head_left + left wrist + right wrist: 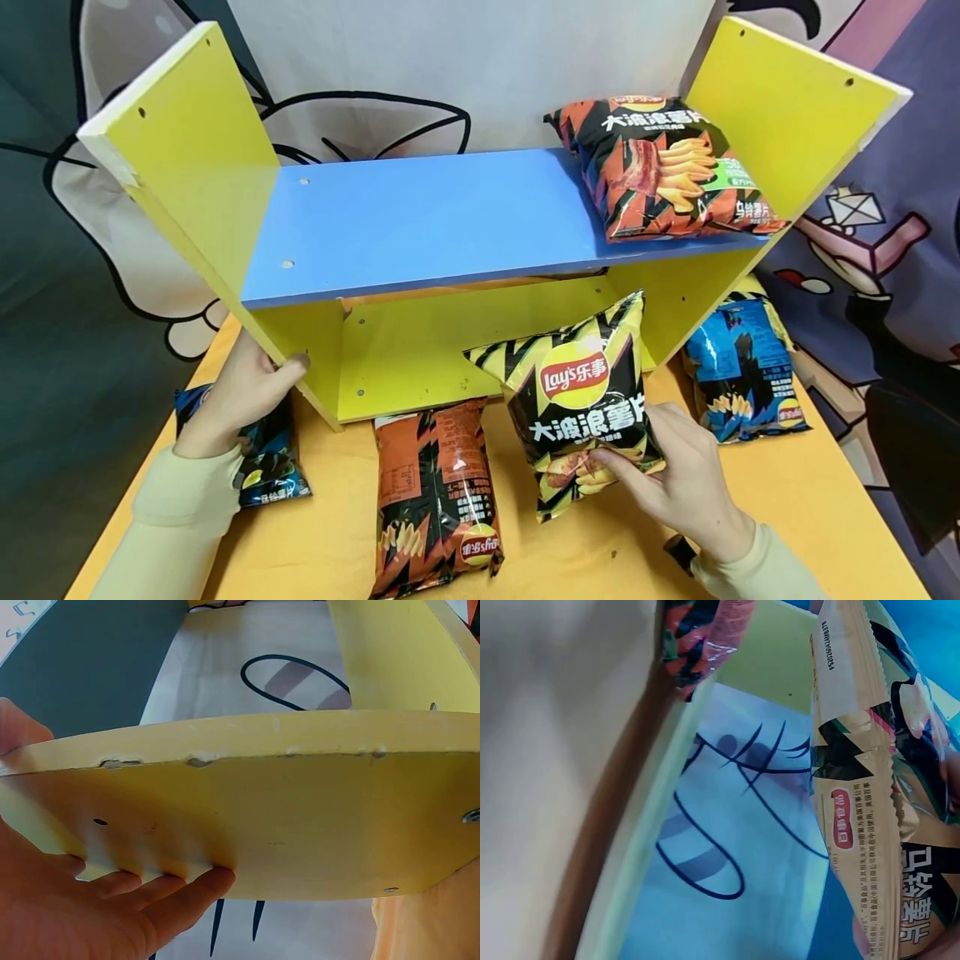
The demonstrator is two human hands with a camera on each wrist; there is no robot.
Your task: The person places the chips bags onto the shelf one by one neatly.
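Observation:
My left hand (251, 387) holds the yellow left side panel (311, 367) of a small yellow and blue shelf. In the left wrist view, the thumb lies on one face of the panel and the fingers press the other. My right hand (686, 479) grips a yellow and black Lay's chip bag (577, 417) by its lower right part, thumb across the front. This bag stands tilted before the shelf's lower compartment; its back seam shows in the right wrist view. An orange chip bag (667, 171) lies on the blue shelf board (420, 221), against the right panel.
On the yellow table (337, 533), another orange chip bag (435, 500) lies in front of the shelf. A blue chip bag (273, 458) is partly behind my left arm; another blue one (742, 367) lies right of the shelf. A printed curtain (480, 75) hangs behind.

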